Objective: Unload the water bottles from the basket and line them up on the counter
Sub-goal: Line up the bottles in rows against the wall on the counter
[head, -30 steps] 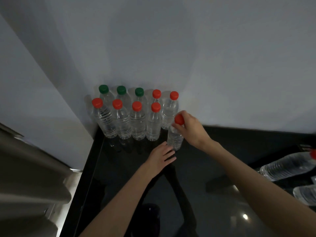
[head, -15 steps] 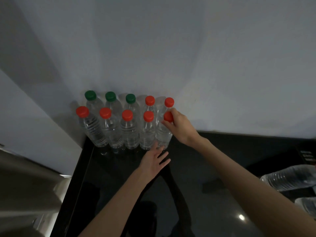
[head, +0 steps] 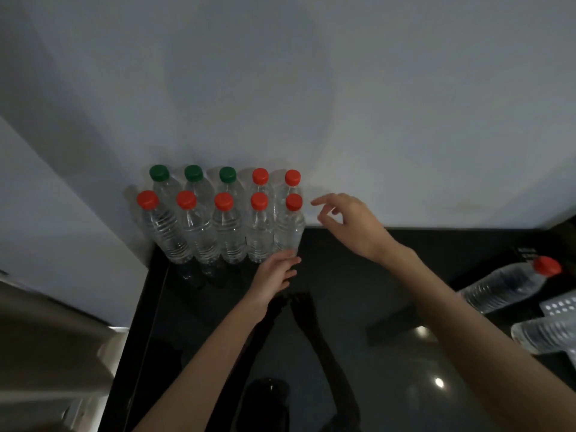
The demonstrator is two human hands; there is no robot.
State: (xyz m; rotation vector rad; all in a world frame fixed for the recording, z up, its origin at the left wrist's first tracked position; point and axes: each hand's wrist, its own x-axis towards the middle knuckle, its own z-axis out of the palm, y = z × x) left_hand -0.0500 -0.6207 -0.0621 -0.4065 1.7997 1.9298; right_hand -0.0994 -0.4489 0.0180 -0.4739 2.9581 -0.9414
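Ten bottles (head: 224,226) stand on the black table (head: 358,291). They are packed into its back left corner, right up against the wall (head: 311,88). They make two rows of five. The back row (head: 227,185) has three green caps and two red caps. The front row (head: 187,226) has five red caps. The end bottle (head: 288,226), at the right of the front row, stands up straight and touches the one next to it. The left hand (head: 274,275) is low at the foot of the end bottle. Its fingers (head: 290,260) are straight and touch the bottom of it, maybe to steady it. The right hand (head: 355,226) is in the air just beside that bottle's red cap and does not touch it. Its fingers (head: 321,201) are spread wide and loose and hold nothing. So I think this bottle is set in its place. The job is not over, though. At the right edge of the table two more bottles lie on their sides: a red-cap bottle (head: 505,285) and a near bottle (head: 542,335) whose cap is out of view. Between them shows a bit of white stuff with holes, likely the basket (head: 561,307). I cannot tell if they lie in it or just by it. I think most of the job is done. These two need to be stood up next to the others.
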